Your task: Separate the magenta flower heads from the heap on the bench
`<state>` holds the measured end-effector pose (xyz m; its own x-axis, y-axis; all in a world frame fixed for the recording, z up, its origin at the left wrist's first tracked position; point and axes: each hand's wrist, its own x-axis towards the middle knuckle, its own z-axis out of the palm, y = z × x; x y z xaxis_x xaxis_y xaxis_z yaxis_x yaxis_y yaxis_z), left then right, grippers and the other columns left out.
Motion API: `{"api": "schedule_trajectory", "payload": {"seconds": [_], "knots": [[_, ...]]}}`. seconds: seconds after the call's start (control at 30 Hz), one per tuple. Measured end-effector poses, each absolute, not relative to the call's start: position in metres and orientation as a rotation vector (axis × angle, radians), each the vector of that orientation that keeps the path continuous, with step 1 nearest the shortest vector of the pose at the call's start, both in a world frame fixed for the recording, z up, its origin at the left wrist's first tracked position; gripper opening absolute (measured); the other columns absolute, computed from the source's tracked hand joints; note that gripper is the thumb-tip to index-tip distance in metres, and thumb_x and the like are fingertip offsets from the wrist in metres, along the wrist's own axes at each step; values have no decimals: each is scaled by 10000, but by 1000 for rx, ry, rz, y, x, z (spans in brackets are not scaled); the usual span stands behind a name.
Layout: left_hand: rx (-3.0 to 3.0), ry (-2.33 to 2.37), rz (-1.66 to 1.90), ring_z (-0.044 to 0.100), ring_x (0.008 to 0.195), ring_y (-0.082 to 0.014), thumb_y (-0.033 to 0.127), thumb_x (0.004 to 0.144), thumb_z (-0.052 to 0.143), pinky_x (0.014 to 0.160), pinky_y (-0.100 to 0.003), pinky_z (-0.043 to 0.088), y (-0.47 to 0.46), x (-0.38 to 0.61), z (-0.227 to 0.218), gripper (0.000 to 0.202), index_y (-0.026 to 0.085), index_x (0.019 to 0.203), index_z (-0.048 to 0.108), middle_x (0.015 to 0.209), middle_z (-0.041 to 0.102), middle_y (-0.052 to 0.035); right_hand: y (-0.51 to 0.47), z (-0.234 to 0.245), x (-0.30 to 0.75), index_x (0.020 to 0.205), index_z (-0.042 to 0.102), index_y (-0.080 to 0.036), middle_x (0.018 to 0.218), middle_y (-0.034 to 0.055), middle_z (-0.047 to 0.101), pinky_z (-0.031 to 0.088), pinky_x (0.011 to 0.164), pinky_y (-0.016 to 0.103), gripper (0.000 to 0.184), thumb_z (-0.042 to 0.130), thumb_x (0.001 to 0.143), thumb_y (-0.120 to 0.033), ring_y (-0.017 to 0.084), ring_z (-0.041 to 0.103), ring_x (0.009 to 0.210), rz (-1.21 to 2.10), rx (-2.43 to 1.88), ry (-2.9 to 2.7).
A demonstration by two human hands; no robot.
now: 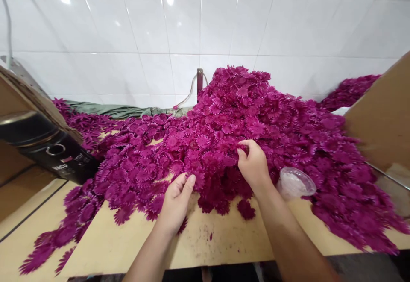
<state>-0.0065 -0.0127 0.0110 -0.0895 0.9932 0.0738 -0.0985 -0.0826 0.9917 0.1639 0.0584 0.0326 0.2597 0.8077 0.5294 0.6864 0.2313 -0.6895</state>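
While the magenta flowers point(221, 124) lie heaped before me on the counter point(105, 248), my left grip point(176, 198) sits at the pile's near side, thumb and fingertips almost meeting, and my right grip point(254, 166) curls thumb towards finger over the blooms. Whether either has hold of a flower, I cannot tell. Pinching too hard could crease the thin petals; tugging at tangled ones could bring the steep heap sliding towards the front edge. Because my right forearm point(282, 220) passes just beside a clear plastic tub point(296, 183), a sideways swing could knock it over. Off to my left, a black canister point(80, 166) bears pale letters, apparently "MACU"; its smaller print is illegible.
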Motion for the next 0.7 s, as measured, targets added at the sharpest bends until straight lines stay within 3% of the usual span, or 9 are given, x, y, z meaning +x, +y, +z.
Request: {"api": "schedule_trajectory", "payload": {"seconds": [0.13,0.2,0.33,0.5,0.7], "knots": [[1168,1190,1360,500,675,-123,305,669,612,658,-212,393,-9,-5,13,149,173,738,612,688,575,18,50,36,164,1060,522,-133,1091,152,535,411,856,426,401,520,660,-162,260,506,1001,312,-1368,-1637],[1176,1203,1334,465,597,-106,284,656,617,592,-201,378,-7,-3,14,122,165,667,591,607,532,33,37,40,156,1078,520,-158,1122,130,520,420,850,407,386,527,695,-203,237,506,1001,412,-1285,-1722],[1130,1194,1355,383,493,-82,297,617,634,497,-190,337,-2,-1,14,208,165,531,498,494,439,60,12,47,139,891,575,-182,880,58,584,456,746,334,177,538,733,-250,170,550,801,632,-1211,-1849],[1087,1189,1337,356,445,-67,359,583,656,444,-179,297,2,3,10,295,164,485,458,451,423,66,4,43,128,820,560,-178,816,28,592,438,719,305,143,590,681,-196,156,548,765,831,-1237,-1845],[994,1198,1309,340,434,-71,553,656,541,453,-192,299,-3,6,9,415,171,517,457,451,403,67,12,37,128,686,551,-172,652,-6,590,415,610,256,77,490,699,-128,126,534,614,1031,-1194,-1797]]}}
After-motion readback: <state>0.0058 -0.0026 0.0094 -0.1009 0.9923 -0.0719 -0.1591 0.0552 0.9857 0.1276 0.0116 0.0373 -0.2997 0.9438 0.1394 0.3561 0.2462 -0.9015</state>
